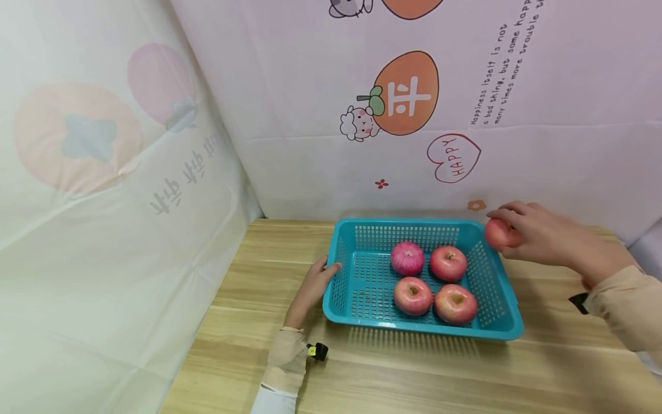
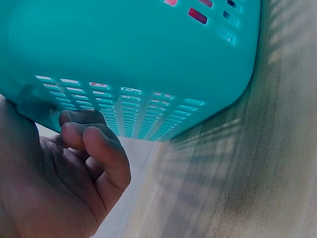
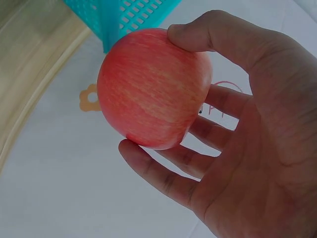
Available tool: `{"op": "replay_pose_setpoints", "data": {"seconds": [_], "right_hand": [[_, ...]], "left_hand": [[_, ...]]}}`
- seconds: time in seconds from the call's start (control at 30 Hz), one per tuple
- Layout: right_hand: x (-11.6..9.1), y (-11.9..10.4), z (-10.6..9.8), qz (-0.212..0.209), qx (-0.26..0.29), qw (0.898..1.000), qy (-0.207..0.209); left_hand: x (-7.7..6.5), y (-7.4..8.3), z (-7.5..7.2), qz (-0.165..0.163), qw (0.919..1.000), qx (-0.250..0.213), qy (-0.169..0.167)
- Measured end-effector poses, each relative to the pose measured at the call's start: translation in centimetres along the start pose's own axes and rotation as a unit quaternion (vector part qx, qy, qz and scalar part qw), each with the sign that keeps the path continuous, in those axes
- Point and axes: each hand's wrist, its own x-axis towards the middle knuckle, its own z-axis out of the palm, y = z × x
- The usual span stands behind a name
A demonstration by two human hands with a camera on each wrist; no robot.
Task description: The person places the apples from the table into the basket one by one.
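A turquoise plastic basket (image 1: 372, 326) with slotted walls stands on the wooden table. My left hand (image 1: 312, 290) grips its left rim, thumb over the edge; in the left wrist view the fingers (image 2: 109, 153) curl against the outside wall. Several red apples lie in the basket's middle and right part, among them a darker pink one (image 1: 407, 258) at the back and a yellowish-red one (image 1: 455, 304) at the front right. Above the basket's back right corner, my right hand (image 1: 543, 236) holds another red apple (image 3: 153, 89) between thumb and fingers.
A white printed cloth (image 1: 310, 115) hangs behind the table and another pale cloth (image 1: 103, 259) on the left. The wooden tabletop (image 1: 248, 333) extends around the basket on the left, front and right. Each wrist carries a small black device (image 1: 318, 351).
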Motion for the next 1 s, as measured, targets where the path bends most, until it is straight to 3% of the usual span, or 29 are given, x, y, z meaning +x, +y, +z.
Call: {"op": "replay_pose_setpoints", "data": {"seconds": [0.3, 1.0], "right_hand": [[0.6, -1.3, -0.2, -0.012, 0.004, 1.000, 0.026], [1.8, -2.9, 0.1, -0.040, 0.013, 0.999, 0.024]], "left_hand": [[-0.1, 0.2, -0.1, 0.002, 1.0000, 0.001, 0.000], [0.2, 0.1, -0.4, -0.013, 0.9995, -0.004, -0.030]]}}
